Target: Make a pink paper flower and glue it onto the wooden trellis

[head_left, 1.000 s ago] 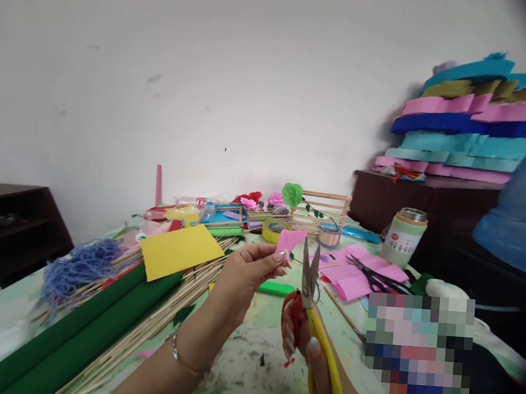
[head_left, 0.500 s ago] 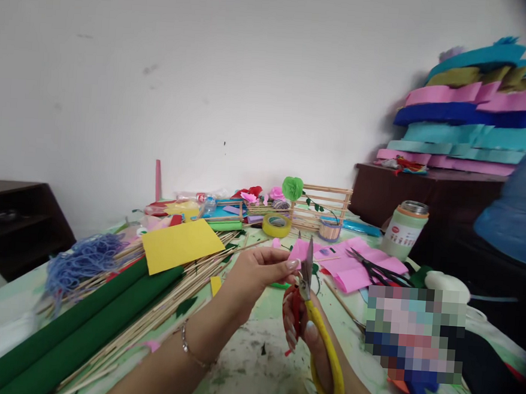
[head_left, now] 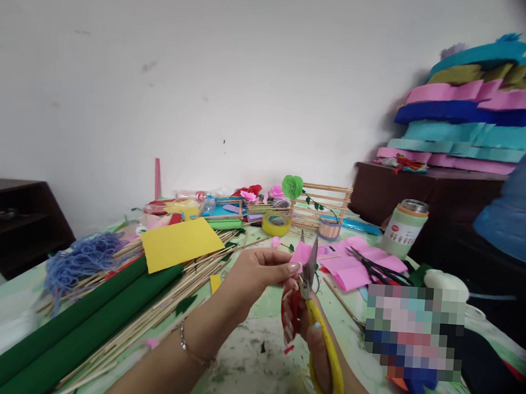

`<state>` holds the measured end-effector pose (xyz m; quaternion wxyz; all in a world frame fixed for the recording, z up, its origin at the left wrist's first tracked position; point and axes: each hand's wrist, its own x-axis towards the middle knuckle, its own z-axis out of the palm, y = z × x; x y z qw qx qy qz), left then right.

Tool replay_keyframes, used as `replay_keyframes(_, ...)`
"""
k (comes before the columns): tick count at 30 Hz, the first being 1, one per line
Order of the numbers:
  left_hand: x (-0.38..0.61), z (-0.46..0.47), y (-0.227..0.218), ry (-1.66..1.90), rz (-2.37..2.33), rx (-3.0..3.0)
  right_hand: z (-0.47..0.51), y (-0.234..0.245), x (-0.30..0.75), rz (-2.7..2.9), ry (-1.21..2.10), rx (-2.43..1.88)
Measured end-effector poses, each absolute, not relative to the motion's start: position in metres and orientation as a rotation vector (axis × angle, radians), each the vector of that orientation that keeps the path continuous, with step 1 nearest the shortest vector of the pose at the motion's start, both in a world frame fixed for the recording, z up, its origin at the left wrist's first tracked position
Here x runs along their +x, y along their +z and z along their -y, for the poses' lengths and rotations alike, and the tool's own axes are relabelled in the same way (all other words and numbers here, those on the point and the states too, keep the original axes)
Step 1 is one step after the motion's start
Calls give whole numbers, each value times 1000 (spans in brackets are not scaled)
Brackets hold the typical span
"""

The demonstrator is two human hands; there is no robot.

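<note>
Scissors [head_left: 306,291] are gripped in the right hand [head_left: 305,329], its fingers curled around the handles, blades parted; a small pink piece [head_left: 301,252] is pinched by the left hand [head_left: 257,274], thumb and fingertips clamped together on it, and is held right at the blades, above the table [head_left: 251,364].

scissors [head_left: 313,310]: metal blades, yellow-and-red handles; held aloft, blades parted, tips toward 12 o'clock, yellow loop at 5 o'clock from the pivot, red loop at 7 | pink paper piece [head_left: 300,255]: small, thin, pinched at its lower edge; at 11 o'clock from the pivot, right part between the blades
</note>
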<state>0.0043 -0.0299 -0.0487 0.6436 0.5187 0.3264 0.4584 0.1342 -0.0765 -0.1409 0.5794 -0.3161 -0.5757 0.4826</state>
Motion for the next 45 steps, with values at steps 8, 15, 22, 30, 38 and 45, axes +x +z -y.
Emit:
replay_keyframes(8, 3, 28, -47, 1058, -774, 1169, 74, -149, 134, 1288, 1161, -804)
replay_keyframes(15, -4, 24, -41, 1035, -809, 1186, 76, -143, 139, 1326, 1182, -844)
replay_keyframes(22, -23, 20, -31, 956, -921, 1261, 75, -143, 147, 1422, 1231, -947)
replay_keyframes(30, -48, 10, -25, 804, -969, 1379, 78, -130, 149, 1558, 1204, -1068)
replay_keyframes(38, -73, -4, -24, 613, -1011, 1528, 79, -127, 154, 1689, 1257, -1169)
replay_keyframes(45, -88, -12, -23, 446, -1005, 1613, 79, -123, 152, 1755, 1340, -1237)
